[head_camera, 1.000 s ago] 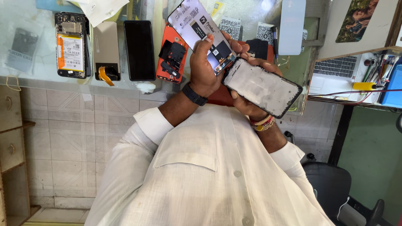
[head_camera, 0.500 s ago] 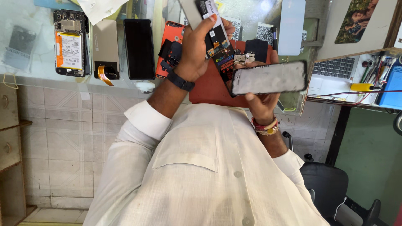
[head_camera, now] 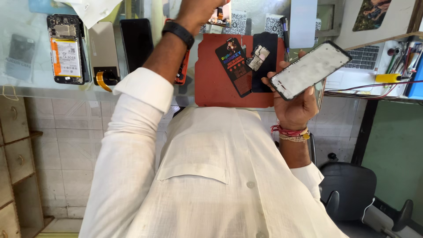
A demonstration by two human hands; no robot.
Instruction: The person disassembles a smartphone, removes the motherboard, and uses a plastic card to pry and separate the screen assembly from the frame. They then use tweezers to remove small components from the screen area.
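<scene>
Bright, even daylight fills the view. The glass worktop (head_camera: 26, 83) shows pale glare towards its far left corner. Shadows are soft, focus is sharp, and edges bend slightly.

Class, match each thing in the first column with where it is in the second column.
Things:
1. phone panel
2. opened phone with orange-edged battery
3. red mat
4. black wristband

Places:
A. lying under the dark card
B. around the person's left wrist
C. gripped in the right hand, tilted
D. flat on the glass counter, far left

Pairs: 1-C, 2-D, 3-A, 4-B
</scene>
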